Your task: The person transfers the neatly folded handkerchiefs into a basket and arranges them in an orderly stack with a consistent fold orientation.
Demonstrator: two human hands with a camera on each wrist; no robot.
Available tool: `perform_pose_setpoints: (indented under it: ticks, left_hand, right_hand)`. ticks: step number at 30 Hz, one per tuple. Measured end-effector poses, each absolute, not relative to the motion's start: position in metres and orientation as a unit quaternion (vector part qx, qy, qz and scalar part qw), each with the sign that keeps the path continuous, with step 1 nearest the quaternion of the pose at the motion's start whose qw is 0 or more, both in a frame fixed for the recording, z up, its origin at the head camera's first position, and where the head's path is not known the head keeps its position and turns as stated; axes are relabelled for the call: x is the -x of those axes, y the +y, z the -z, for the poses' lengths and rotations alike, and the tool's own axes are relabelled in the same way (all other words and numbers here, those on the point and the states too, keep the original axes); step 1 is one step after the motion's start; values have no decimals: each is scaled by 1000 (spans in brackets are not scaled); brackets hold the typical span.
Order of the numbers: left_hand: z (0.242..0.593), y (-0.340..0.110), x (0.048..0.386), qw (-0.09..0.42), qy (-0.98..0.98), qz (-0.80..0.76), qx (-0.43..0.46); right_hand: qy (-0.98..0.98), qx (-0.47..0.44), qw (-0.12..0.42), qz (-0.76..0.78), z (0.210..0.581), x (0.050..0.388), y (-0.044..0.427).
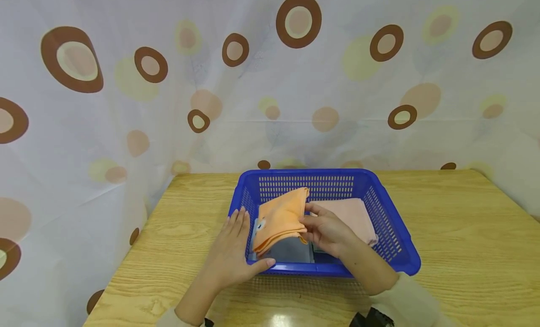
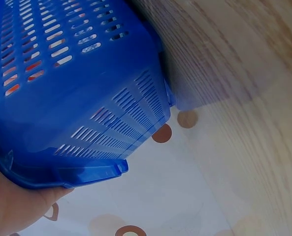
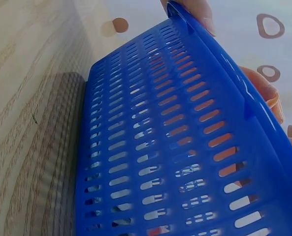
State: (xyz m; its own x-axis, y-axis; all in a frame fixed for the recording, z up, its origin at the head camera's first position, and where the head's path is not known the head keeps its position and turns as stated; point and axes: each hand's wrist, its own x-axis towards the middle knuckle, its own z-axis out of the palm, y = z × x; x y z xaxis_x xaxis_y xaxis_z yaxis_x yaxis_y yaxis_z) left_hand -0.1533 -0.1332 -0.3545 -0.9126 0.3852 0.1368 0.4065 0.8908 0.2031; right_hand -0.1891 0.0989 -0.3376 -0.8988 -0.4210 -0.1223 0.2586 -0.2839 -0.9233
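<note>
A blue plastic basket (image 1: pixel 303 269) with slotted walls stands on the wooden table. My right hand (image 1: pixel 331 231) pinches the right edge of a folded orange cloth (image 1: pixel 282 217), tilted up inside the basket's left half. The cloth carries a small eye-like patch. Straight fingers of my left hand (image 1: pixel 229 256) rest along the left rim, its thumb at the front rim. Beneath the orange cloth lies a flat grey piece (image 1: pixel 291 251), partly hidden. A folded pale pink cloth (image 1: pixel 346 214) lies in the right half. Through the slots in the right wrist view, orange fabric (image 3: pixel 227 153) shows.
The wood-grain table (image 1: pixel 455 233) extends on both sides of the basket. Behind it hangs a pale curtain (image 1: pixel 253 83) printed with brown rings and pastel spots; it also runs down the table's left side.
</note>
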Motion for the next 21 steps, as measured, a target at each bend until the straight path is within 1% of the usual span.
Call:
perform_pose_setpoints:
  ticks: [8,14,21]
  left_hand:
    - [354,-134,154,46,-967,118,219]
    - [354,-135,154,56,-968,119,215]
    - [356,-135,154,58,-967,122,216]
  right_hand:
    - [569,67,212,791,338,189,94]
    - [570,73,224,787,338,190,85]
    - [599,34,225,768,340,190,69]
